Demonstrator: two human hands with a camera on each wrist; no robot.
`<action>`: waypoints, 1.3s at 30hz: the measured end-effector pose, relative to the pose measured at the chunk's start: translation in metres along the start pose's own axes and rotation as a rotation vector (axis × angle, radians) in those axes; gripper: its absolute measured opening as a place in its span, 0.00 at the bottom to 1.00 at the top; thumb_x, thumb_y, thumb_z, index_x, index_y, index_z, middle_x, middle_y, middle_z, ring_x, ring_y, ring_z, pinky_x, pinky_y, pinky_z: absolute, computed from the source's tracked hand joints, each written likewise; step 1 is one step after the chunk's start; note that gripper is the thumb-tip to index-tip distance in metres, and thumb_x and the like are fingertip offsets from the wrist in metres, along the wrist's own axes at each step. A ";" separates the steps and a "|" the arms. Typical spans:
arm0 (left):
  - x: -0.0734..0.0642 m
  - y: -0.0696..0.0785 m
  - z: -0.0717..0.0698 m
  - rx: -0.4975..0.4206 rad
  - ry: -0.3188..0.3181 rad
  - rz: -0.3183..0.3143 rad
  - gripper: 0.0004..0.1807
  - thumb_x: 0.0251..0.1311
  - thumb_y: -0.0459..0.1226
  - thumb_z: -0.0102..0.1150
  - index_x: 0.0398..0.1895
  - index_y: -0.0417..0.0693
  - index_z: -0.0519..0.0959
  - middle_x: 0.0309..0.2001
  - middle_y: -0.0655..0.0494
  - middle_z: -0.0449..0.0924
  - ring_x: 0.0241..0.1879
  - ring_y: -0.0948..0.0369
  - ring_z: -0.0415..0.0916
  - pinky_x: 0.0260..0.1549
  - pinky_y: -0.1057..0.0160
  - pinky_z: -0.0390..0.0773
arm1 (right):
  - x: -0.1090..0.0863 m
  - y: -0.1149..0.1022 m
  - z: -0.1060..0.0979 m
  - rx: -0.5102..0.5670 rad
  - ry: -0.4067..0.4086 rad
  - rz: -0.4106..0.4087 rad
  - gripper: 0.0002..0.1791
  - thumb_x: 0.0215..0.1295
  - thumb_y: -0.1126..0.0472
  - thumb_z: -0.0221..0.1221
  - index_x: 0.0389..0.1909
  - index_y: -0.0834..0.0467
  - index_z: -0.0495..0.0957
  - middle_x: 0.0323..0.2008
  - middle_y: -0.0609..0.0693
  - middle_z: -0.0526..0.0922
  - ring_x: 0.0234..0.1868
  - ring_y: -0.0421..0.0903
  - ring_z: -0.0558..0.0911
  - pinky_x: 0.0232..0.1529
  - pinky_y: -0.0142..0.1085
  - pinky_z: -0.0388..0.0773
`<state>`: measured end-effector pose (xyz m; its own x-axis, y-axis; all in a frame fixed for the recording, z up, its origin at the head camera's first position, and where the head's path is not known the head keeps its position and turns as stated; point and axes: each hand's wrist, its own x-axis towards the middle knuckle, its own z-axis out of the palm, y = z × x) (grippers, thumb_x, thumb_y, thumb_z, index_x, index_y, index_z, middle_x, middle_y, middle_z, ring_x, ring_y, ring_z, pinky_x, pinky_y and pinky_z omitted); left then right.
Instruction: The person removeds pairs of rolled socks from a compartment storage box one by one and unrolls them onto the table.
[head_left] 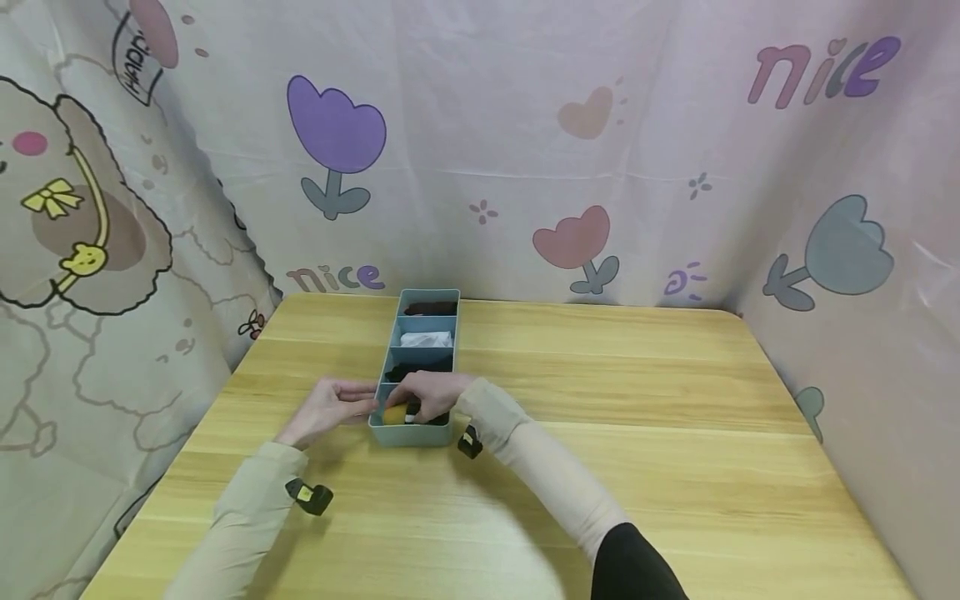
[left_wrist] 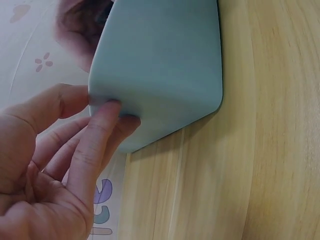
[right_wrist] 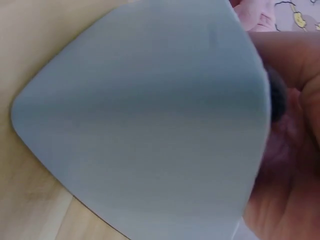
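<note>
A long light-blue divided storage box (head_left: 411, 436) stands on the table. At its near left corner, my left hand (head_left: 330, 408) pinches the rim; in the left wrist view its fingertips (left_wrist: 107, 110) lie against the outer wall. My right hand (head_left: 431, 393) reaches into the nearest compartment, its fingers curled down over a yellow and black item (head_left: 394, 414) with a small white patch. The hand covers much of that item, and I cannot tell its kind. In the right wrist view, something dark (right_wrist: 276, 95) shows between the hand and the box rim.
Behind the right hand, one compartment has a dark soft bundle (head_left: 420, 367). Farther back are a white folded item (head_left: 426, 339) and another dark bundle (head_left: 431, 308). The wooden table (head_left: 637, 433) meets a patterned curtain (head_left: 465, 167) at the back and sides.
</note>
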<state>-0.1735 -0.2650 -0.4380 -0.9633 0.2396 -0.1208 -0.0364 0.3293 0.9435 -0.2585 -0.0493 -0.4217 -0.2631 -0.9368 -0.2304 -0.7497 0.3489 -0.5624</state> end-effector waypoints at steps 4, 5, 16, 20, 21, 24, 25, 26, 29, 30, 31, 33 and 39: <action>-0.001 0.003 0.003 0.008 0.015 -0.006 0.25 0.67 0.30 0.60 0.63 0.23 0.71 0.57 0.27 0.77 0.43 0.71 0.85 0.45 0.58 0.86 | -0.008 -0.001 -0.003 0.040 0.091 -0.052 0.27 0.63 0.70 0.63 0.65 0.61 0.76 0.61 0.54 0.83 0.57 0.39 0.82 0.56 0.22 0.73; -0.002 0.004 0.003 0.011 0.024 -0.009 0.25 0.67 0.30 0.60 0.63 0.23 0.71 0.57 0.26 0.77 0.42 0.71 0.85 0.44 0.57 0.86 | -0.011 -0.002 -0.003 0.059 0.120 -0.061 0.27 0.63 0.69 0.63 0.64 0.61 0.77 0.60 0.53 0.84 0.51 0.37 0.82 0.52 0.21 0.73; -0.003 0.009 0.003 0.138 0.125 -0.029 0.21 0.67 0.31 0.59 0.60 0.27 0.76 0.56 0.28 0.79 0.44 0.50 0.87 0.37 0.61 0.87 | -0.047 0.001 -0.012 0.271 0.358 -0.157 0.28 0.57 0.70 0.61 0.63 0.59 0.79 0.37 0.53 0.85 0.25 0.33 0.70 0.28 0.25 0.70; -0.005 0.007 -0.002 0.190 0.155 -0.024 0.21 0.65 0.30 0.59 0.59 0.27 0.77 0.55 0.28 0.80 0.40 0.52 0.88 0.34 0.62 0.87 | -0.065 0.005 -0.016 0.324 0.382 -0.151 0.28 0.57 0.68 0.60 0.62 0.58 0.79 0.45 0.55 0.86 0.33 0.35 0.75 0.34 0.26 0.74; -0.006 0.007 -0.003 0.200 0.158 -0.022 0.21 0.65 0.30 0.59 0.59 0.26 0.77 0.55 0.28 0.80 0.40 0.52 0.88 0.34 0.62 0.87 | -0.069 0.007 -0.016 0.341 0.385 -0.139 0.28 0.57 0.68 0.60 0.63 0.58 0.79 0.50 0.55 0.86 0.37 0.35 0.77 0.37 0.26 0.76; -0.007 0.007 -0.007 0.221 0.174 -0.028 0.21 0.64 0.30 0.59 0.59 0.27 0.77 0.54 0.28 0.80 0.39 0.52 0.88 0.34 0.62 0.87 | -0.085 0.013 -0.016 0.382 0.413 -0.106 0.28 0.58 0.67 0.61 0.63 0.59 0.78 0.58 0.57 0.84 0.48 0.37 0.79 0.49 0.28 0.79; -0.007 0.006 -0.008 0.231 0.178 -0.029 0.21 0.64 0.30 0.59 0.59 0.27 0.77 0.54 0.28 0.81 0.39 0.52 0.88 0.34 0.63 0.87 | -0.091 0.015 -0.015 0.395 0.428 -0.098 0.28 0.58 0.67 0.61 0.63 0.60 0.78 0.59 0.58 0.83 0.50 0.38 0.80 0.51 0.28 0.79; -0.008 0.007 -0.009 0.245 0.178 -0.027 0.21 0.64 0.31 0.59 0.59 0.28 0.77 0.55 0.28 0.80 0.39 0.52 0.88 0.34 0.63 0.87 | -0.097 0.017 -0.015 0.406 0.447 -0.094 0.28 0.58 0.66 0.62 0.63 0.61 0.78 0.60 0.59 0.83 0.54 0.38 0.80 0.56 0.29 0.77; -0.009 0.007 -0.013 0.276 0.188 -0.032 0.21 0.64 0.31 0.60 0.58 0.29 0.78 0.56 0.29 0.80 0.38 0.53 0.88 0.34 0.63 0.86 | -0.114 0.024 -0.014 0.436 0.490 -0.090 0.27 0.58 0.67 0.63 0.62 0.64 0.78 0.61 0.61 0.82 0.59 0.42 0.79 0.61 0.31 0.75; -0.010 0.007 -0.015 0.283 0.188 -0.030 0.21 0.64 0.31 0.60 0.59 0.29 0.78 0.56 0.29 0.80 0.38 0.53 0.88 0.34 0.63 0.86 | -0.119 0.026 -0.013 0.429 0.497 -0.085 0.27 0.58 0.67 0.63 0.62 0.64 0.78 0.61 0.61 0.82 0.60 0.43 0.79 0.62 0.31 0.74; -0.010 0.007 -0.016 0.295 0.191 -0.029 0.21 0.64 0.31 0.60 0.58 0.29 0.78 0.56 0.29 0.80 0.37 0.54 0.88 0.33 0.64 0.86 | -0.123 0.029 -0.011 0.414 0.498 -0.076 0.27 0.58 0.67 0.64 0.61 0.64 0.78 0.60 0.61 0.82 0.58 0.44 0.80 0.61 0.31 0.75; -0.011 0.007 -0.018 0.308 0.199 -0.025 0.21 0.64 0.31 0.61 0.58 0.29 0.79 0.56 0.29 0.80 0.36 0.53 0.88 0.33 0.64 0.86 | -0.130 0.035 -0.006 0.388 0.480 -0.050 0.27 0.58 0.66 0.64 0.62 0.63 0.78 0.60 0.59 0.83 0.60 0.46 0.80 0.62 0.32 0.75; -0.011 0.005 -0.025 0.388 0.237 -0.020 0.19 0.63 0.32 0.61 0.56 0.32 0.81 0.54 0.32 0.82 0.35 0.55 0.88 0.30 0.67 0.84 | -0.137 0.061 0.021 0.388 0.401 0.066 0.30 0.59 0.66 0.62 0.65 0.63 0.74 0.65 0.58 0.79 0.69 0.54 0.75 0.70 0.40 0.71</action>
<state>-0.1697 -0.2883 -0.4239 -0.9993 0.0289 -0.0215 0.0030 0.6602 0.7510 -0.2552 0.1007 -0.4415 -0.5689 -0.8224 0.0019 -0.4650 0.3197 -0.8256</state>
